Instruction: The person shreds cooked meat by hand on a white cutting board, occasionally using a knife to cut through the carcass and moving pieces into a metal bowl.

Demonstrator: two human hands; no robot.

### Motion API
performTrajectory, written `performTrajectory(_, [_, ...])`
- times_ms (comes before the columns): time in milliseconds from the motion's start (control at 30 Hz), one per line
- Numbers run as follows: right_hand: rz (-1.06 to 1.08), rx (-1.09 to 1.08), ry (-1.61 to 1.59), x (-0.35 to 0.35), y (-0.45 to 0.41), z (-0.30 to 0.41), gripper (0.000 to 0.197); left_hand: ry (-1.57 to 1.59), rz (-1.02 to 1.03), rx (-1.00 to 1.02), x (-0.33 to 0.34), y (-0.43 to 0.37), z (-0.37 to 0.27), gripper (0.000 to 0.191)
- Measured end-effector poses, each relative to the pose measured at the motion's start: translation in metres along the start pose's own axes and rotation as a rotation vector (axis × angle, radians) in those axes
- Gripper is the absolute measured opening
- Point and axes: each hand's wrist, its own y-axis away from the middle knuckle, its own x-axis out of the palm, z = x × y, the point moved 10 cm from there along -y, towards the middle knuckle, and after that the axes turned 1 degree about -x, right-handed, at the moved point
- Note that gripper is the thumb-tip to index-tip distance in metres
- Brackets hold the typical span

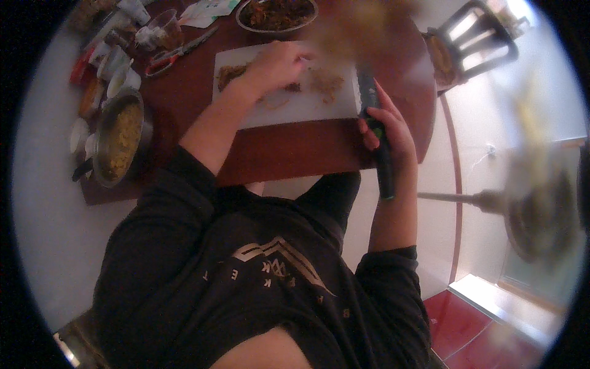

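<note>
My left hand (281,64) reaches over a white cutting board (295,113), its fingers bent together. Whether something small is pinched in them is hard to make out. Brown shredded food (230,74) lies on the board to the left of that hand and partly beneath it. To its right is a looser heap of chopped brown food (327,83). At the board's right edge, my right hand (392,124) grips a dark long-handled tool (368,90), seemingly a kitchen knife. Its far end rests by whitish bits, and the black handle points back towards me.
A metal bowl (277,30) of dark shredded food stands behind the board. Red-handled scissors (161,64), a clear plastic cup (168,27) and a metal pan (146,129) of yellow food occupy the left side. A chair (484,41) stands beyond the table's right edge.
</note>
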Motion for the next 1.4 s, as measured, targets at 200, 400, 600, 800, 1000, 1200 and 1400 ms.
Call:
performTrajectory(200, [0.008,-0.016,0.031,-0.002,0.003,0.003,0.067,-0.027,0.236,0.006,-0.015,0.016,0.021,0.030])
performTrajectory(400, [-0.016,-0.021,0.072,0.002,0.007,0.004,0.066,-0.039,0.230,0.179,-0.012,0.040,0.021,0.033])
performTrajectory(600, [-0.024,-0.028,0.081,-0.004,0.007,0.001,0.066,-0.117,0.201,0.175,-0.010,0.044,0.013,0.028])
performTrajectory(800, [-0.007,-0.027,0.075,-0.004,0.008,0.001,0.067,-0.113,0.217,0.072,-0.013,0.051,-0.008,0.027])
performTrajectory(1000, [0.012,-0.023,0.079,-0.004,0.005,-0.003,0.068,-0.028,0.090,0.340,-0.001,0.049,-0.028,0.026])
performTrajectory(1200, [-0.063,0.007,0.200,-0.001,0.004,-0.007,0.067,0.096,-0.120,0.042,-0.001,0.050,-0.001,0.013])
performTrajectory(1400, [-0.118,0.031,1.060,0.042,0.005,0.000,0.068,0.099,-0.172,0.192,-0.001,0.058,-0.014,0.010])
